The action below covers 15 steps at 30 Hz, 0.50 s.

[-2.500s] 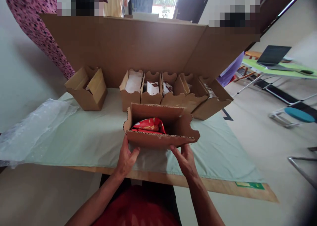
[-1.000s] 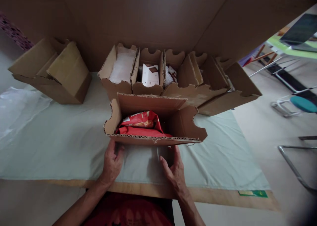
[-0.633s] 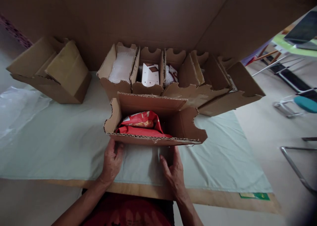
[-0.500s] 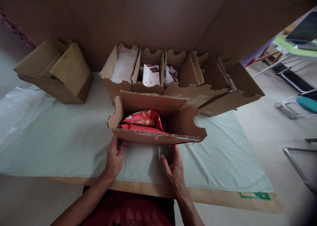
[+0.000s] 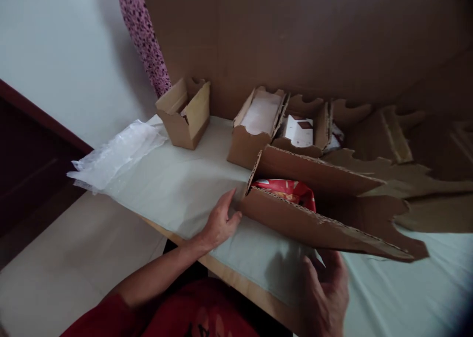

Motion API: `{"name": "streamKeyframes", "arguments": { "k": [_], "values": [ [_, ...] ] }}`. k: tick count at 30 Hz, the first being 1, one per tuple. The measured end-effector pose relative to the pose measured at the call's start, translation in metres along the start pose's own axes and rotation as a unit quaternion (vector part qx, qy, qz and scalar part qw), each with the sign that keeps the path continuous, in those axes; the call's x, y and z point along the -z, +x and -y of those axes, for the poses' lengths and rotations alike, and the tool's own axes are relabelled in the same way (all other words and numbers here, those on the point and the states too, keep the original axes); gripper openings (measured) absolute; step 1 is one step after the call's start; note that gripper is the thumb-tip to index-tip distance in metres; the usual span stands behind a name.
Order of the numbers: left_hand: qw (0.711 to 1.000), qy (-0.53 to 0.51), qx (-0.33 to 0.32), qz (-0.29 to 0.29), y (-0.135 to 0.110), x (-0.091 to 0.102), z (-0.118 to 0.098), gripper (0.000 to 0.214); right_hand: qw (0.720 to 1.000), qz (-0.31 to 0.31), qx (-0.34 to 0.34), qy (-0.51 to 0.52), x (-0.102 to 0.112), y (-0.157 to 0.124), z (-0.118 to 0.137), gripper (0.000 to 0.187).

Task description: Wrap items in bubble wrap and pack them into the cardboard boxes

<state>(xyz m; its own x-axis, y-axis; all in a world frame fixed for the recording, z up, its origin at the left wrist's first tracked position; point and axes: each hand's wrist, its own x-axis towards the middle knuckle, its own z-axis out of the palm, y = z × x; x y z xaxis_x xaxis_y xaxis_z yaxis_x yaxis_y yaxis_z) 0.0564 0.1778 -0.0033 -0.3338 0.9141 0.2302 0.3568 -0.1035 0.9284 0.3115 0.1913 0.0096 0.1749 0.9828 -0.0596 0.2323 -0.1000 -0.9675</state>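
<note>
A long open cardboard box [image 5: 295, 223] stands near the front of the cloth, with a red printed packet [image 5: 288, 189] inside its left part. My left hand [image 5: 220, 219] is just off the box's left end, thumb and fingers apart, holding nothing. Below the front wall is my right hand [image 5: 327, 287], its thumb spread from the fingers. Those fingertips reach the lower edge of the box; whether they touch it I cannot tell.
Behind stands a row of cardboard bins, one holding bubble wrap [image 5: 261, 111] and another a white box [image 5: 299, 131]. A separate cardboard box [image 5: 186, 115] and clear plastic wrap [image 5: 118, 154] are at the left. A tall cardboard panel [image 5: 295, 36] closes off the back.
The view has swung left, so the boxes appear further right. My left hand has come slightly away from the box's left end. The red packet is still inside the box.
</note>
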Motion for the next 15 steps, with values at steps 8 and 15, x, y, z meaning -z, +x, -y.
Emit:
{"name": "streamKeyframes", "arguments": {
  "k": [8,15],
  "values": [
    [0.999,-0.035,0.005,0.022,0.03,-0.038,-0.007,0.069,0.999,0.007,0.049,-0.012,-0.001,0.028,0.012,0.082],
    [0.997,0.038,-0.057,0.029,0.039,0.002,0.002,0.07,0.992,0.058,0.103,-0.05,0.002,0.043,-0.01,0.085]
  ]
}}
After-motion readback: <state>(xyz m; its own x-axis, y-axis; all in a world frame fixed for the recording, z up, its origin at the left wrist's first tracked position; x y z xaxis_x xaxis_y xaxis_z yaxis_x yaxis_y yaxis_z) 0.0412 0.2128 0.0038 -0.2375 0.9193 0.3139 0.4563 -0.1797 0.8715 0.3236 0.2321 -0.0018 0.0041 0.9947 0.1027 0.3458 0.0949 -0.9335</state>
